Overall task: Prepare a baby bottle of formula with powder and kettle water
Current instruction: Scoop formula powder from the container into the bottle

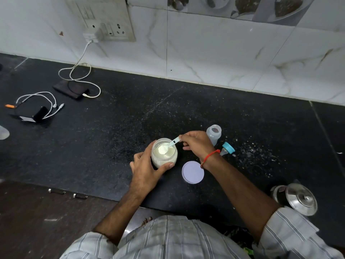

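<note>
One powder jar (164, 152) mid-counter, left hand (147, 170) wrapped round it, right hand (197, 144) pinching one scoop (170, 144) heaped inside, one open bottle (214, 133) just behind, one lid (192, 172), one teat cap (227, 148), one kettle (296, 200) near-right.

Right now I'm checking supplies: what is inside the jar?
The jar holds white powder and the heaped bowl of the scoop. The left hand hides its lower side.

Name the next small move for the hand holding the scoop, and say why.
Probably lift the scoop out of the powder jar and carry it to the open bottle. The right hand holds it heaped with powder, the left hand steadies the jar, and the bottle stands uncapped behind.
</note>
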